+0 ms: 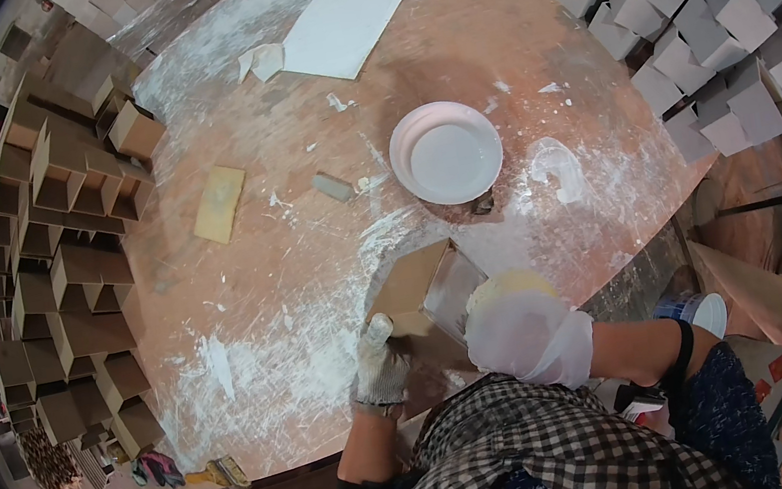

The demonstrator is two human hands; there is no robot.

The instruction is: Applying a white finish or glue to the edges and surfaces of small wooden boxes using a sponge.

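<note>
A brown cardboard box (409,280) with an open side lies tilted on the near middle of the table. My left hand (382,365), in a knitted work glove, grips its left side, thumb up against the edge. My right hand (518,335) is wrapped in a translucent white plastic covering and is at the box's right side, which looks whitish and wet. A pale yellow sponge-like pad (516,284) shows at its front; the fingers are hidden. Beyond the box stands a round white basin (402,164) with white liquid in it.
The table (257,295) is smeared white. On it lie a yellow rectangular pad (220,204), a small grey block (332,186) and a white sheet (352,19). Brown boxes (83,280) are stacked left, white-coated boxes (707,25) right. A brush (228,471) rests at the near-left edge.
</note>
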